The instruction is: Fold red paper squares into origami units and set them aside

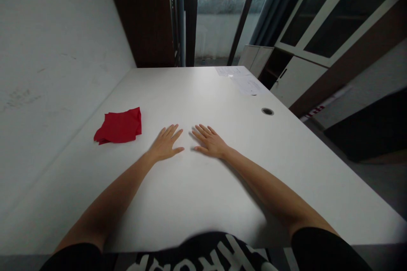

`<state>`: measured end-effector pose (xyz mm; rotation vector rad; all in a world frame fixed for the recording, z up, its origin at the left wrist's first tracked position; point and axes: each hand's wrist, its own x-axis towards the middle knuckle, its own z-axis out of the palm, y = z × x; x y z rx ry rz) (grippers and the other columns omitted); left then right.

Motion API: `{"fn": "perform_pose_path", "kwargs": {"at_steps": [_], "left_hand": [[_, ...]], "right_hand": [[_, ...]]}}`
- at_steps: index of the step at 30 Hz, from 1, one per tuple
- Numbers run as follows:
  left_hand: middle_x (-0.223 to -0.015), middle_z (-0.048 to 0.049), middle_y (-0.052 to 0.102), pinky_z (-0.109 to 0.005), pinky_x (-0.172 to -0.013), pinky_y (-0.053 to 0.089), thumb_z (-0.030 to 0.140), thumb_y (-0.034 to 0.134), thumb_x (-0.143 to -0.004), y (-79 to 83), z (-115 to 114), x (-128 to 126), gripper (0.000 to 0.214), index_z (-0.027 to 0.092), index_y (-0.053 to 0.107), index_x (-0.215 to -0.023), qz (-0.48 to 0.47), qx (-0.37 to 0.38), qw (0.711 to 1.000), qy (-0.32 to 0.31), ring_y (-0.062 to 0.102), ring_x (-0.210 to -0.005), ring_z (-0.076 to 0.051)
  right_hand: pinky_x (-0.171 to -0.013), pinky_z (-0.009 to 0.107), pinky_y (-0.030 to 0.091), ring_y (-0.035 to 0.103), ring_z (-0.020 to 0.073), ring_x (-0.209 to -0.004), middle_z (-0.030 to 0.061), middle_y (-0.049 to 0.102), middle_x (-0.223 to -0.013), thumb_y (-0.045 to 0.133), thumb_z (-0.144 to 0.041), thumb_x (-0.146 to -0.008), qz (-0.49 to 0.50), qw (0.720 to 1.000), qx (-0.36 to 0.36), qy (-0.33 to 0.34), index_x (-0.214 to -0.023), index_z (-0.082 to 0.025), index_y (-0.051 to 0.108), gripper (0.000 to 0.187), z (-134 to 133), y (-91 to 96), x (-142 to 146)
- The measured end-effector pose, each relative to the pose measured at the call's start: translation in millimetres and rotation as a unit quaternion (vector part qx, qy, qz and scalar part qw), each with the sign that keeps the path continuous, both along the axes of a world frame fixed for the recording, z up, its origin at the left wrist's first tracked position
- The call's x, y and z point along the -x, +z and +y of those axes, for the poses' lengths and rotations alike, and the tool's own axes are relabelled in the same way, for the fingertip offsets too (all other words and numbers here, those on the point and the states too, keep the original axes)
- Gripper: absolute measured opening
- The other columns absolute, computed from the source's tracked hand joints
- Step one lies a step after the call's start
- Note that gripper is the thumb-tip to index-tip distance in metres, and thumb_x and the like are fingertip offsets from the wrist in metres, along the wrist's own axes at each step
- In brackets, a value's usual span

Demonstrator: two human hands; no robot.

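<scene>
Left hand (165,143) and right hand (210,141) were spread wide, mid-frame.
Red cloth (120,127) was seen centre-left on the white table (187,97), papers (244,82) right of upper centre; contents of the upper-right cabinet (324,12) could not be discerned.

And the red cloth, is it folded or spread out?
Folded, loosely: the red cloth shows overlapping layers at its right and lower edges.

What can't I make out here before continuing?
All in the head view:
White paper sheets: print too small.
Folded red cloth: underside hidden by its upper layers.
Left hand, right hand: palms hidden by their backs.
Black shirt with white lettering: cut off by bottom edge.
</scene>
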<state>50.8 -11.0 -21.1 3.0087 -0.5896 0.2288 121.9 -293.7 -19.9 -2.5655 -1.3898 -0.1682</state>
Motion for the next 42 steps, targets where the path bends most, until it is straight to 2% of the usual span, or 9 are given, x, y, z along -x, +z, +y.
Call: {"fn": "perform_pose_path", "kwargs": {"at_steps": [8,20,28,33,42], "left_hand": [[-0.169,-0.0061,0.016,-0.052,-0.126,0.013,0.070,0.040,-0.093,3.0,-0.8,0.2,0.080,0.029,0.023,-0.160,0.008,0.013,1.000,-0.009,0.013,-0.156,-0.030],[-0.169,-0.0063,0.017,-0.052,-0.126,0.012,0.072,0.039,-0.092,3.3,-0.5,0.7,0.082,0.029,0.023,-0.160,0.023,0.015,1.000,-0.008,0.013,-0.156,-0.030],[-0.169,-0.0092,0.016,-0.047,-0.127,0.011,0.074,0.033,-0.093,-1.9,1.8,-3.6,0.087,0.020,0.022,-0.160,0.046,0.010,0.999,-0.025,0.011,-0.157,-0.028],[-0.169,-0.0101,0.014,-0.047,-0.127,0.009,0.075,0.031,-0.092,-5.0,3.3,-5.5,0.091,0.018,0.018,-0.161,0.059,0.005,0.998,-0.033,0.010,-0.157,-0.028],[-0.169,-0.0077,0.012,-0.048,-0.127,0.006,0.076,0.034,-0.091,-7.3,3.1,-5.0,0.091,0.022,0.016,-0.162,0.055,0.009,0.998,-0.040,0.007,-0.157,-0.028]], "right_hand": [[-0.124,0.055,0.018,0.015,0.0318,-0.155,0.0054,0.014,-0.168,0.040,-0.071,-0.095,0.014,1.000,0.000,-0.025,-0.160,-0.032,0.024,0.078,-4.4,0.6,-2.3],[-0.124,0.057,0.017,0.018,0.0328,-0.154,0.0089,0.017,-0.167,0.041,-0.073,-0.094,0.019,1.000,0.005,-0.001,-0.160,-0.028,0.026,0.082,0.4,1.8,2.7],[-0.123,0.055,0.021,0.021,0.0328,-0.154,0.0131,0.020,-0.166,0.038,-0.075,-0.094,0.036,0.999,0.009,0.014,-0.160,-0.023,0.027,0.085,3.2,-2.4,4.1],[-0.124,0.055,0.018,0.020,0.0331,-0.154,0.0147,0.018,-0.166,0.036,-0.075,-0.094,0.032,0.999,0.017,0.021,-0.161,-0.020,0.025,0.087,4.4,-5.0,3.9],[-0.125,0.054,0.015,0.016,0.0330,-0.155,0.0134,0.013,-0.167,0.036,-0.076,-0.093,0.036,0.999,0.023,0.024,-0.162,-0.021,0.020,0.089,3.1,-7.0,4.7]]}}
